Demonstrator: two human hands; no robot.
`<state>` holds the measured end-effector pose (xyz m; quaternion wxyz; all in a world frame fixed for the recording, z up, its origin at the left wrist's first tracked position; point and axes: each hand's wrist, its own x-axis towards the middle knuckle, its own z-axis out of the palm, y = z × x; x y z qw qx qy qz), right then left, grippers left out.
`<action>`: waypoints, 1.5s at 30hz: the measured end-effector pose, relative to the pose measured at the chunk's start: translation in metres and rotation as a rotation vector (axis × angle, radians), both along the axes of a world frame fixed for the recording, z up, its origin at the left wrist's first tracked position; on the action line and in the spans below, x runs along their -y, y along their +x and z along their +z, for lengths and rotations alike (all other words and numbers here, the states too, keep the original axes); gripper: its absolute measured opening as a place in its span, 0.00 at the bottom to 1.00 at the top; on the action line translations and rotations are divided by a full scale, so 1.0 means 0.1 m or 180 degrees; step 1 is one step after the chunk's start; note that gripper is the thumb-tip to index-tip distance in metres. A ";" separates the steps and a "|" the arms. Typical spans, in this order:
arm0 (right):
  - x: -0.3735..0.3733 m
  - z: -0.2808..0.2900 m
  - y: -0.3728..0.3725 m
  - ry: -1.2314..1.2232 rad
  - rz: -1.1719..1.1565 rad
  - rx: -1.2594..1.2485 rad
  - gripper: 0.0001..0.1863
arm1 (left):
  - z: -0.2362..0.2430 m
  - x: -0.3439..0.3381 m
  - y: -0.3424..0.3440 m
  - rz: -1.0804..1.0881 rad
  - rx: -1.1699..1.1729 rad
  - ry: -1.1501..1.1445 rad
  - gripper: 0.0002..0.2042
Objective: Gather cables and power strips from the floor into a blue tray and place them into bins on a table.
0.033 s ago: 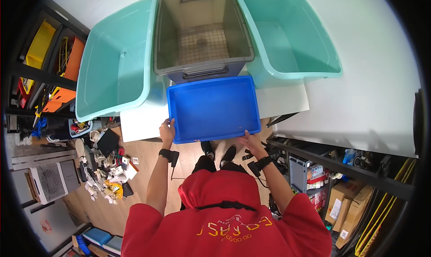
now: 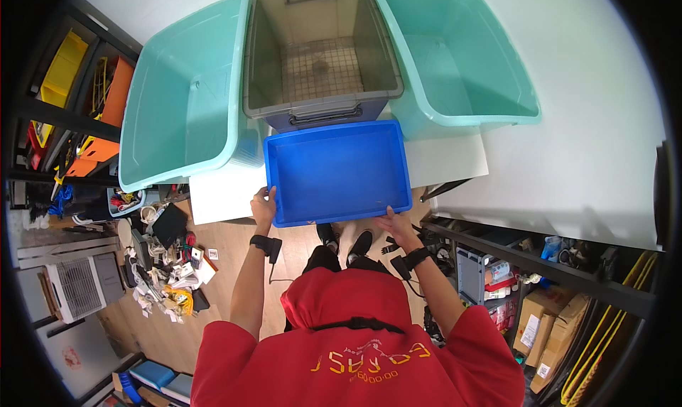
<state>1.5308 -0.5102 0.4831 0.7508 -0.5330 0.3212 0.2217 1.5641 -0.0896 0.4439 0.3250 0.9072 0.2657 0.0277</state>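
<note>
A shallow blue rectangular tray (image 2: pixel 339 172) lies level in front of me, its inside bare. My left hand (image 2: pixel 263 207) grips its near left corner, the fingers at the rim. At the near right edge, my right hand (image 2: pixel 396 226) holds the tray with the thumb over the rim; its other fingers are hidden below. Just beyond the tray's far edge stands a deep grey see-through bin (image 2: pixel 323 106) with a dark handle. Mint-green tubs flank that bin, a left tub (image 2: pixel 229 148) and a right tub (image 2: pixel 490 120).
Under the tubs is a white tabletop (image 2: pixel 220 196). A heap of cables and small electronics (image 2: pixel 170 265) covers the floor at left. Shelving with yellow and orange bins (image 2: pixel 103 150) rises at far left. A dark rack (image 2: pixel 547 265) with cardboard boxes (image 2: pixel 558 329) stands at right.
</note>
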 end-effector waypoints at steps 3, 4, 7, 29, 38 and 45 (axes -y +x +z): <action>0.00 0.08 0.02 0.0157 0.0134 -0.0052 0.20 | 0.04 -0.03 0.02 0.0109 -0.0041 -0.0305 0.29; 0.02 0.08 0.03 0.0145 0.0135 -0.0059 0.20 | 0.06 -0.04 0.00 0.0110 -0.0047 -0.0317 0.29; 0.22 0.06 0.09 0.0172 0.0465 -0.0785 0.32 | 0.09 -0.08 -0.07 0.0128 -0.0102 -0.0644 0.31; 0.72 -0.01 0.36 -0.0947 0.0669 -0.0133 0.43 | 0.10 0.12 -0.58 0.0136 -0.1044 -0.2972 0.33; 1.17 -0.10 0.06 -0.0683 0.1531 0.0141 0.20 | 0.49 0.56 -1.54 0.0983 -0.0526 -0.3720 0.14; 1.24 -0.11 -0.32 -0.0612 0.2072 0.0336 0.28 | 1.04 0.81 -2.36 0.0939 -0.0341 -0.2323 0.14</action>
